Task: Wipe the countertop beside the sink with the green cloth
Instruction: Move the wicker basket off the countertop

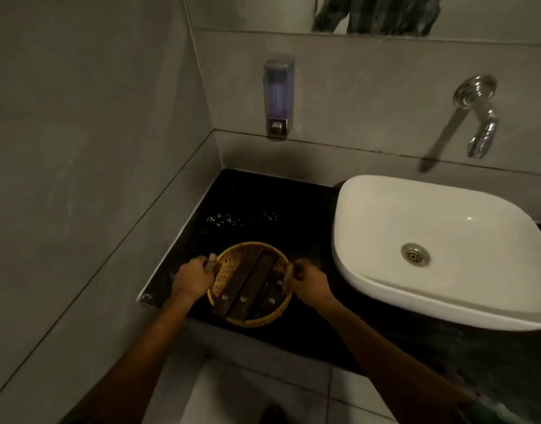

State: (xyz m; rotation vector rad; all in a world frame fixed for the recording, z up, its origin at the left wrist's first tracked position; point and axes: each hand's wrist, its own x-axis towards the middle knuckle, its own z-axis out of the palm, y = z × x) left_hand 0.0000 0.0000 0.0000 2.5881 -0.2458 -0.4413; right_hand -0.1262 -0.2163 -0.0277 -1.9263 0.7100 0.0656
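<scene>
- The left hand (193, 278) is curled closed on the left rim of a round wicker basket (229, 264), thumb over the edge, low and left of centre in the frame.
- The right hand (309, 283) is pinched closed on the opposite, right rim, so the basket sits gripped between both hands.
- Inside the basket lie dark flat packets (247, 289), their long axes running from lower left to upper right.
- The basket sits on or just above the black countertop (293, 215), near its front edge; I cannot tell whether it touches.
- Water droplets (244, 218) glisten in a band just above the basket in the frame, running left to right, about equally near to either hand.
- The white sink (385, 286) lies at the right of the frame, just beside the right hand.
- The green cloth is not clearly in view; a green scrap (504, 416) at the lower right corner, by the right forearm, may be it.
- My judgement: the basket must clear off the countertop first, and neither hand is free for the cloth.
</scene>
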